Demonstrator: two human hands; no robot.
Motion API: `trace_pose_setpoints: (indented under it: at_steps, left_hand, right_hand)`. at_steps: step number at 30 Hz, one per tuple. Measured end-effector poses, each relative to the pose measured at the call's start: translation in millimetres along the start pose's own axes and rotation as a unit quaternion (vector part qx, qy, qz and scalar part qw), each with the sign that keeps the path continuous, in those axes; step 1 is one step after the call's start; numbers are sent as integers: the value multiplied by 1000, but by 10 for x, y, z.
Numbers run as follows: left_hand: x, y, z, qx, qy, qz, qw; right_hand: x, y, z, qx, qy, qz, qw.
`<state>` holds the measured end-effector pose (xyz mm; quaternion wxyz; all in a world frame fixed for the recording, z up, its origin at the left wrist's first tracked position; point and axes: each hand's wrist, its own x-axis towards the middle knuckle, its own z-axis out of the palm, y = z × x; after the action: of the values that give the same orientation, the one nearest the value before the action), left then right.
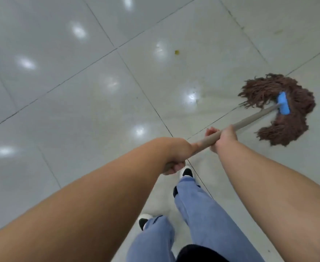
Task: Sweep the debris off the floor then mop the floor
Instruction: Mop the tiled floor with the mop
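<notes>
I have both fists wrapped round the mop handle (246, 121), left hand (176, 157) nearer me, right hand (224, 138) further down, probably for leverage to drag the mop head (280, 108) flat across the tiled floor (80, 110).

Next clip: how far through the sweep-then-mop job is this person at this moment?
Sweeping looks finished: no broom shows, and both hands, left and right, grip the mop handle. Mopping is in hand, with the brown mop head spread flat on the tiled floor. Left: a small yellowish spot ahead, and faint marks on the far tiles.
</notes>
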<state>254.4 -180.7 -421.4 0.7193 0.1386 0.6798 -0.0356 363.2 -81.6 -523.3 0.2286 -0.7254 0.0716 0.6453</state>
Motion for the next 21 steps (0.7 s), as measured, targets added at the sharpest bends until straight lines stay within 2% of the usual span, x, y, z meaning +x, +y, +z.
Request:
trace_pose_setpoints:
  at_steps: [4, 8, 14, 21]
  left_hand:
    - [113, 304, 196, -9, -27, -4, 1000]
    - [106, -182, 283, -20, -34, -17, 999]
    - [-207, -1854, -2, -1, -19, -6, 1000]
    - [-760, -4316, -394, -12, -27, -79, 996]
  right_hand:
    - [151, -355, -153, 39, -19, -9, 999]
    - [86, 63, -285, -10, -29, -13, 999]
    - [-364, 1687, -333, -6, -42, -6, 999]
    - [-1052, 4125, -383, -57, -67, 41, 995]
